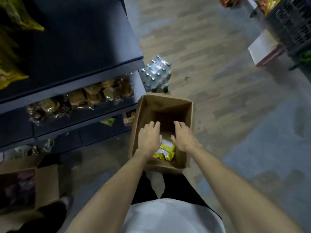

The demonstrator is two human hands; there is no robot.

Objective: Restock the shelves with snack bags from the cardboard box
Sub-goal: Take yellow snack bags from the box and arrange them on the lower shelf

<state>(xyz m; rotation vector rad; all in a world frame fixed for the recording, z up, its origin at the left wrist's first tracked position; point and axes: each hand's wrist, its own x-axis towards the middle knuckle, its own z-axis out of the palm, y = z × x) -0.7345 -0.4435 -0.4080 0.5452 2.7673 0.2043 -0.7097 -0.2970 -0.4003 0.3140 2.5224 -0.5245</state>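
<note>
Currently, the pick-up step is judged to be in hand. Both hands are reached down into the cardboard box (168, 105), which stands on the floor just beside the shelves (70, 76). 1 yellow snack bag (165, 151) is seen at the near end of the box bottom, between the wrists. The left hand (149, 139) and right hand (184, 139) are held over it, fingers (154, 126) straight and loosely spread, nothing pinched. Contact with the bag cannot be told. Next, the bag must be gripped, lifted clear of the box walls, and carried to a shelf beside the box.
</note>
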